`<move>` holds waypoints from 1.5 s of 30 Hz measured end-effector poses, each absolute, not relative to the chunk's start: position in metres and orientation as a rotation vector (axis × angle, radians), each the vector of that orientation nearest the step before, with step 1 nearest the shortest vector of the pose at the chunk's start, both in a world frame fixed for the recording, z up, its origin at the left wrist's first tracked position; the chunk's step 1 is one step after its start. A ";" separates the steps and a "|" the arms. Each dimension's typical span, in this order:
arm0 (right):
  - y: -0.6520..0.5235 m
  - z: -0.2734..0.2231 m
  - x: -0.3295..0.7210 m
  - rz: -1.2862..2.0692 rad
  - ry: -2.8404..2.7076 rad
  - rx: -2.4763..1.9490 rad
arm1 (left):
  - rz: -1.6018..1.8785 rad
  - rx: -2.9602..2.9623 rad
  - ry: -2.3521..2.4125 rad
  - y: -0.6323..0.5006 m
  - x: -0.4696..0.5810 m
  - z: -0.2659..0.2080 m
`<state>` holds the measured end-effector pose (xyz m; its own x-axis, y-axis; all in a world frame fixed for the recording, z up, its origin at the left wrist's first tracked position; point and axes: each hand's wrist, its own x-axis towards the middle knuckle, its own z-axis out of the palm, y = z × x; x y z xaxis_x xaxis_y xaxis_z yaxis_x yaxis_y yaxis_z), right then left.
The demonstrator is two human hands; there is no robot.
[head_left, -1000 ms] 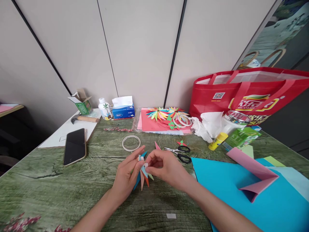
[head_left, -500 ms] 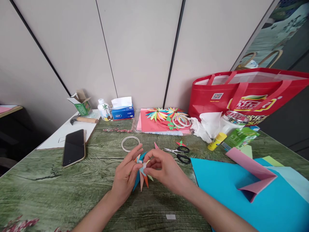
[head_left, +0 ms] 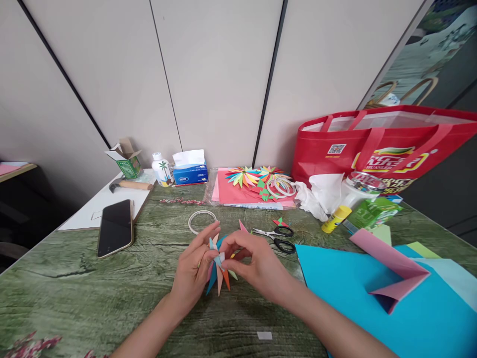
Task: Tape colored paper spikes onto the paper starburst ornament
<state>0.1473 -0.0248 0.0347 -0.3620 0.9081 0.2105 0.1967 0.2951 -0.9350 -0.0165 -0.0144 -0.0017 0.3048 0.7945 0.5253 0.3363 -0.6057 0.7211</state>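
Note:
A folded paper star [head_left: 219,281] with blue, pink, orange and pale green points is between my hands, just above the green table. My left hand [head_left: 191,266] pinches a light blue folded piece of it between thumb and fingers. My right hand [head_left: 253,258] comes in from the other side, thumb and index finger closed on a small white strip [head_left: 222,257] at the star's centre. The fingers partly cover the star, so its far side is hidden. Behind the hands are a roll of white tape [head_left: 201,221] and black-handled scissors [head_left: 278,236].
A phone [head_left: 116,227] and a hammer [head_left: 131,185] are at the left. Blue paper [head_left: 335,293] with a folded pink sheet [head_left: 391,258] lies at the right. At the back are finished paper stars [head_left: 244,176], a glue stick [head_left: 336,219] and a red bag [head_left: 335,166].
My fingers have shifted slightly around the star, and a light blue tip now stands up beside my left thumb. The view has moved a little. Other things stay put.

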 end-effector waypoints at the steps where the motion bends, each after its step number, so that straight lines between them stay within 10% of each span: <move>1: -0.025 0.035 0.147 1.113 -1.758 -1.002 | 1.250 2.085 1.000 -0.014 -0.017 -0.002; 14: -0.020 0.036 0.149 1.531 -1.506 -0.949 | 1.324 2.103 0.879 -0.016 -0.017 -0.006; 30: -0.016 0.020 0.159 0.132 -2.151 -0.683 | 1.124 1.682 0.958 -0.009 -0.017 0.004; 45: -0.018 0.027 0.149 0.941 -1.652 -0.900 | 1.137 1.798 1.073 -0.017 -0.012 0.007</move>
